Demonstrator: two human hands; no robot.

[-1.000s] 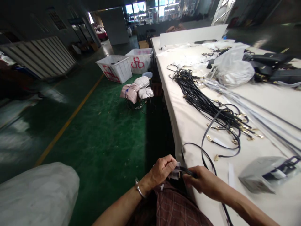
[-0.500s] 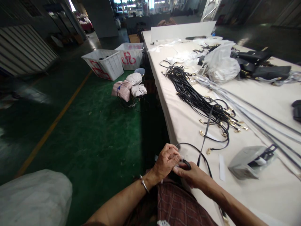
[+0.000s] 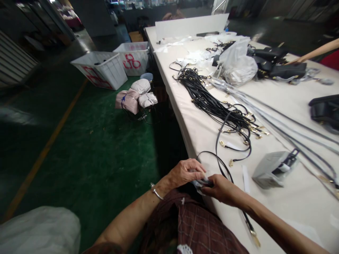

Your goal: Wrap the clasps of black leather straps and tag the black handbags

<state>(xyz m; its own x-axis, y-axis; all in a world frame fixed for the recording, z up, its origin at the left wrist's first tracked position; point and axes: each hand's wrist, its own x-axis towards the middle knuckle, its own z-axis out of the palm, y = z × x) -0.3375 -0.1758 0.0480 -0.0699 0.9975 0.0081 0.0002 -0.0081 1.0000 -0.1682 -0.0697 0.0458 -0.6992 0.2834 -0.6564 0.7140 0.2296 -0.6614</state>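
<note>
My left hand (image 3: 186,173) is at the table's near edge, fingers bent and pressed around part of a thin black strap (image 3: 212,153). Meeting it is my right hand (image 3: 221,190), closed on a dark section of strap, with something greyish and clear, like plastic film, between the hands. Blur and fingers hide the exact grip. The strap loops up over the table and runs under my right wrist toward a gold clasp (image 3: 254,240). Ahead lies a bundle of black straps (image 3: 209,97) with gold clasps.
On the white table (image 3: 196,130) are a grey packet (image 3: 270,173), a paper strip (image 3: 245,179), a clear plastic bag (image 3: 239,65) and black bags (image 3: 288,72). Another person's arm (image 3: 317,51) reaches in at right. White bins (image 3: 106,72) and wrapped bundles (image 3: 129,100) stand left.
My view has shifted right. My hands stay together at the edge; the black loop between them is less visible, and greyish film shows. The taut strap has slackened into a curve. Another person's arm has appeared.
</note>
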